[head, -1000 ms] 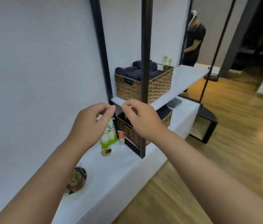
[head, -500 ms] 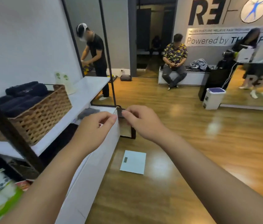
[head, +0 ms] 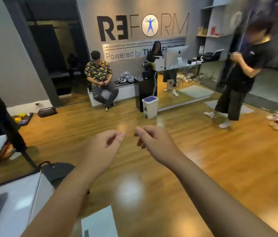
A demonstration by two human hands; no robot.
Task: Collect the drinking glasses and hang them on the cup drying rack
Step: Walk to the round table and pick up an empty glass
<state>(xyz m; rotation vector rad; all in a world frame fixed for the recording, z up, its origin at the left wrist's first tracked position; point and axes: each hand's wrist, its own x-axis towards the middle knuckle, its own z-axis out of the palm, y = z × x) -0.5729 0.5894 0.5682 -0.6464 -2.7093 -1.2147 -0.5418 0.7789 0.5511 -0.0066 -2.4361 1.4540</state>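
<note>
Both arms are stretched forward over the wooden floor [head: 220, 168], forearms bare, wrists level. The left hand [head: 100, 147] is loosely curled, thumb and forefinger pinched together at the tip, and nothing is held in it. The right hand [head: 153, 142] is held just beside it, fingers likewise curled inward with the fingertips drawn together, and it too is empty. The two hands are close but apart, a small gap being left between the fingertips.

No drinking glasses and no cup drying rack can be made out anywhere in the view.

A white pedal bin [head: 149, 106] with a dark lid is seen ahead on the floor, beside a black cabinet [head: 145, 93]. A seated person [head: 100, 79] in a patterned shirt is placed on a white bench [head: 126, 93] against the grey wall, under large lettering [head: 141, 27]. A standing person [head: 240, 71] in dark clothes is seen at the right. At the lower left a white worktop [head: 15, 199] is edged by a black metal post [head: 1, 117], with a dark bag [head: 56, 171] just beside it on the floor. A pale flat square [head: 99, 223] lies on the floor below the left forearm.

The floor is glossy, warm-toned planking with bright reflections.
</note>
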